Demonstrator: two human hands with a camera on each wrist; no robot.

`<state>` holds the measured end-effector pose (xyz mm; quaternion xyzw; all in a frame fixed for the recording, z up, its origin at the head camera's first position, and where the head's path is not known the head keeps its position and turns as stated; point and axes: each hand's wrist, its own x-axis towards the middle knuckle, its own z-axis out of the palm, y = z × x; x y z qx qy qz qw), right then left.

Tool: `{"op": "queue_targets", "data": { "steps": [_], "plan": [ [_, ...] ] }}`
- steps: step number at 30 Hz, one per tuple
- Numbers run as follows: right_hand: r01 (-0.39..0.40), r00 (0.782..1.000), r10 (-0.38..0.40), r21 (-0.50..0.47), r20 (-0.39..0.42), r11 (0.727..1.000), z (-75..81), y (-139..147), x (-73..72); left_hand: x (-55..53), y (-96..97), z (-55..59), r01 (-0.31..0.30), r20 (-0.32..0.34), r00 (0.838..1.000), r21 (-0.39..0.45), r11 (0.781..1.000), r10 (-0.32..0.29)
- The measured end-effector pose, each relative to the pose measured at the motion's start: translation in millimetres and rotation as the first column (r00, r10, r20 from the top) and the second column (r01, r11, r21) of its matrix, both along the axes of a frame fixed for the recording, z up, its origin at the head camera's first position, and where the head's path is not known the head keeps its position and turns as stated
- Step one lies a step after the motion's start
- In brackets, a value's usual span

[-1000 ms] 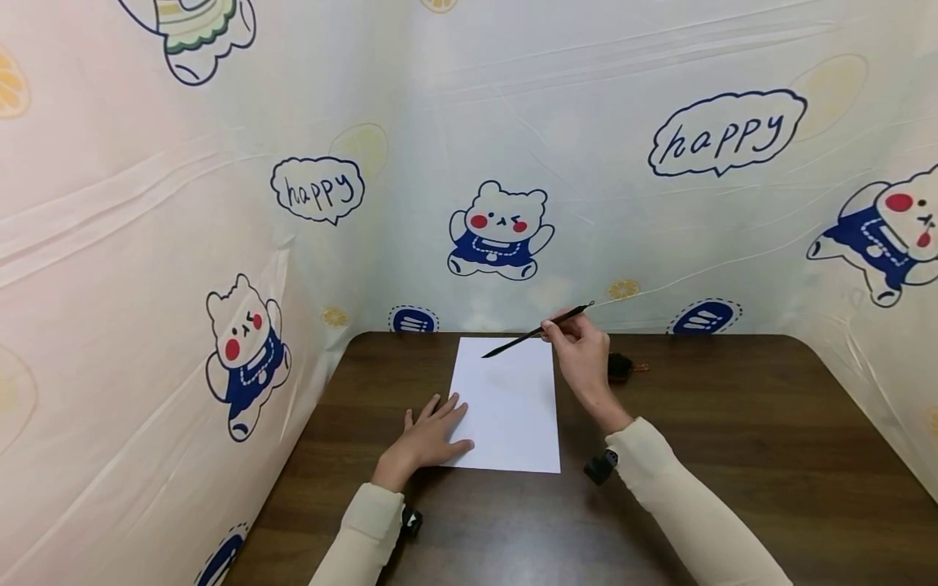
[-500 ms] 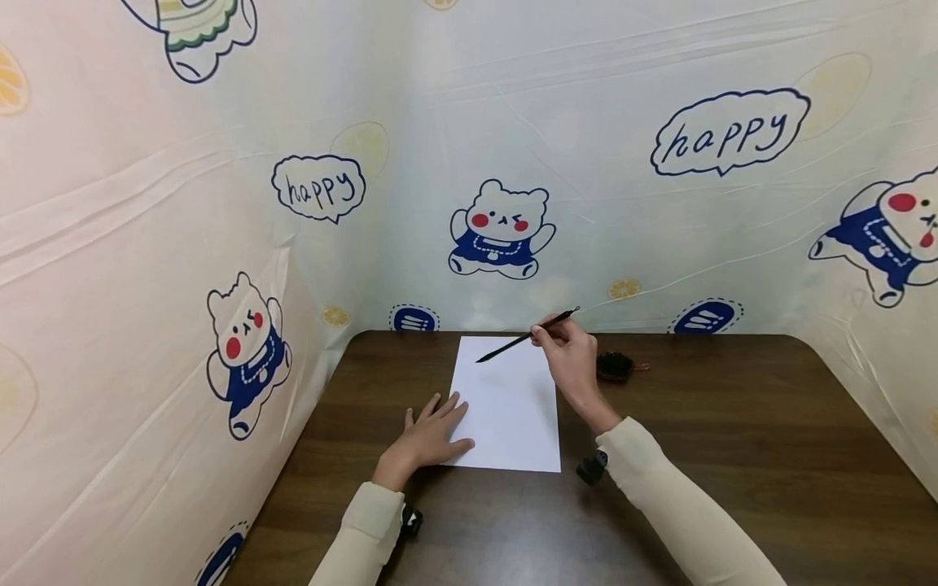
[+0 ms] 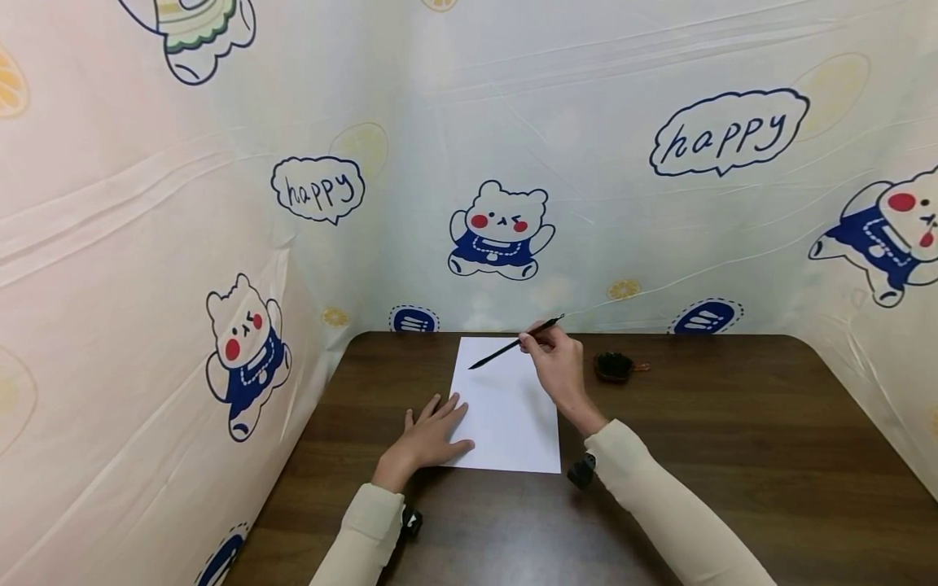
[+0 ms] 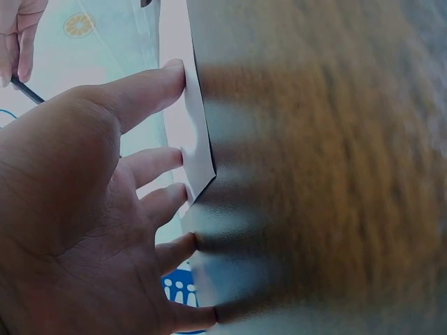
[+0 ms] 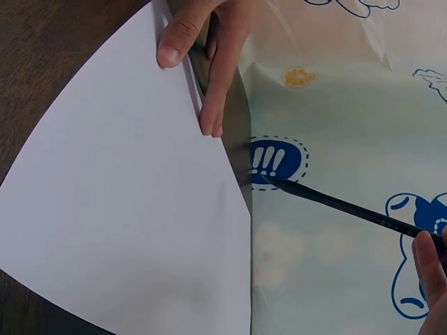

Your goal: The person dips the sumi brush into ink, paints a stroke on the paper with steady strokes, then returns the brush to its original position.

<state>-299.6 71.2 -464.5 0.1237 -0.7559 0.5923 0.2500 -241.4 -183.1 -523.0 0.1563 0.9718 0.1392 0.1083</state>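
Observation:
A blank white sheet of paper lies on the brown table. My left hand rests spread on its left edge, with the thumb and some fingertips on the paper in the left wrist view and the others on the wood. Above the sheet's right side, my right hand pinches a black calligraphy brush by its upper shaft. The brush slants down to the left, its pointed tip over the upper left of the paper. In the right wrist view that brush tip shows against the backdrop, apart from the sheet.
Right of the paper stands a small dark dish with black contents and a reddish-brown piece at its right side. A printed cloth with bears and lettering hangs around the table's back and sides.
My right hand has moved left and slightly toward me with the brush, so its tip sits farther left and lower over the paper. More of the dish shows. My left hand stays still.

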Motion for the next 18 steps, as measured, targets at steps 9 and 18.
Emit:
{"op": "queue_targets", "data": {
  "steps": [9,18],
  "plan": [
    [-0.010,1.000,0.010,0.014,-0.013,1.000,-7.1,-9,-1.4,-1.3,0.3,-2.4,-0.011,0.012,1.000,-0.017,1.000,0.012],
    [-0.009,1.000,0.009,0.006,0.009,1.000,-13.7,-14,-0.3,-0.9,0.9,-1.0,-0.009,0.008,1.000,-0.005,1.000,0.009]
  ]
}}
